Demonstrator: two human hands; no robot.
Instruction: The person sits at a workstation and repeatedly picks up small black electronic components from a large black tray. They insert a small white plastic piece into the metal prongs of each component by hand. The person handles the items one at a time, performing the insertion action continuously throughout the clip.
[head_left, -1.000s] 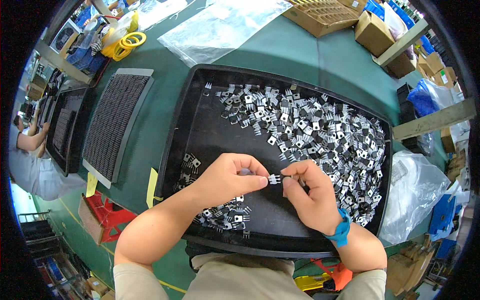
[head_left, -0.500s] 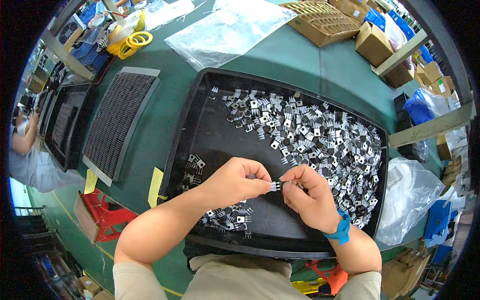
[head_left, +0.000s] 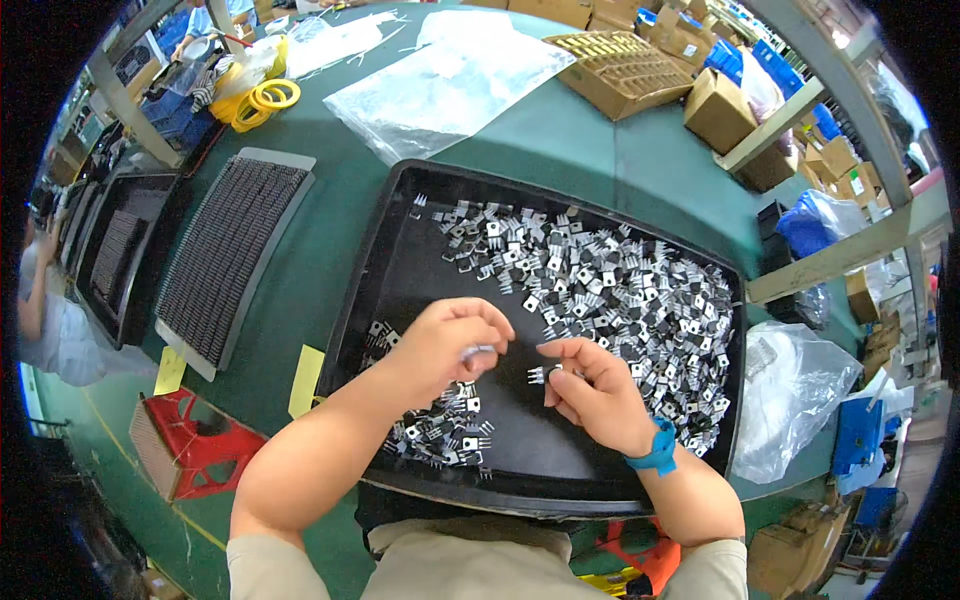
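Observation:
A large black tray [head_left: 460,270] holds loose three-legged transistors with black bodies and metal tabs. A big heap of transistors [head_left: 640,310] covers its right and far part, and a smaller pile [head_left: 440,430] lies at the near left. Over the tray's middle, my right hand [head_left: 600,395] pinches one transistor [head_left: 537,375] between thumb and finger, its legs pointing left. Above the smaller pile is my left hand [head_left: 450,345], fingers curled around a blurred silvery piece [head_left: 478,351] that looks like another transistor. The two hands are apart.
Left of the tray stands a rack panel packed with dark parts [head_left: 235,255], with another black tray [head_left: 135,250] beyond. Clear plastic bags [head_left: 450,80] lie behind and at right. Cardboard boxes [head_left: 720,110] and a metal post [head_left: 850,245] bound the right; a red stool [head_left: 190,450] stands lower left.
My hands, close together before, have separated. The left one has moved left and up with a silvery piece, while the right one keeps a transistor. The view has shifted slightly.

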